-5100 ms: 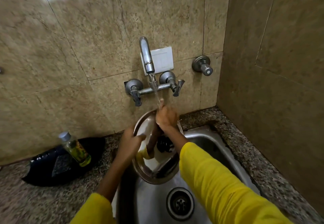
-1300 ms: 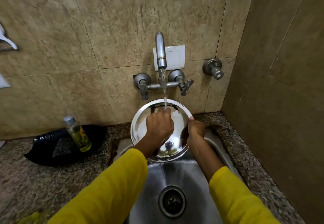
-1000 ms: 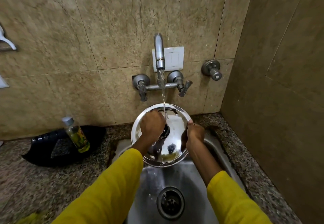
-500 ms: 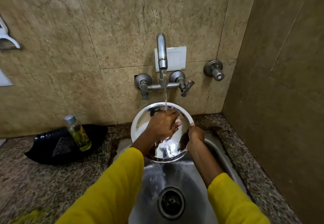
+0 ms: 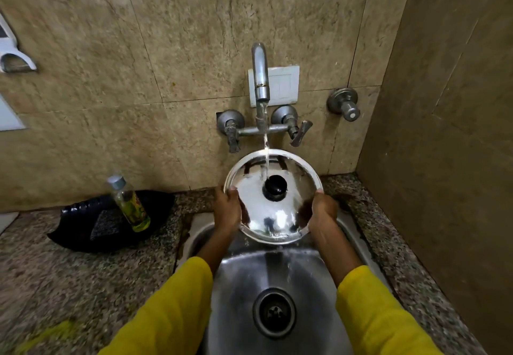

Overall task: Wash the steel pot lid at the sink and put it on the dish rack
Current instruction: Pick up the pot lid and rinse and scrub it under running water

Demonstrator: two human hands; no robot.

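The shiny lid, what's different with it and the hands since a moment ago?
The left hand came off the face of the steel pot lid and now grips its left rim; before, it was rubbing the middle. That uncovers the black knob, which the water now hits. The right hand keeps holding the right rim. The tap keeps running, and the bottle hasn't moved.

— Was there any writing you could read around the tap (image 5: 260, 77)?

— None. The bottle (image 5: 128, 203), left of the tap on the counter, carried a green and red label, but its print was too blurred to make out.

— And the white plate (image 5: 280, 85) just behind the tap?

— It was plain, with no lettering or numbers that showed.
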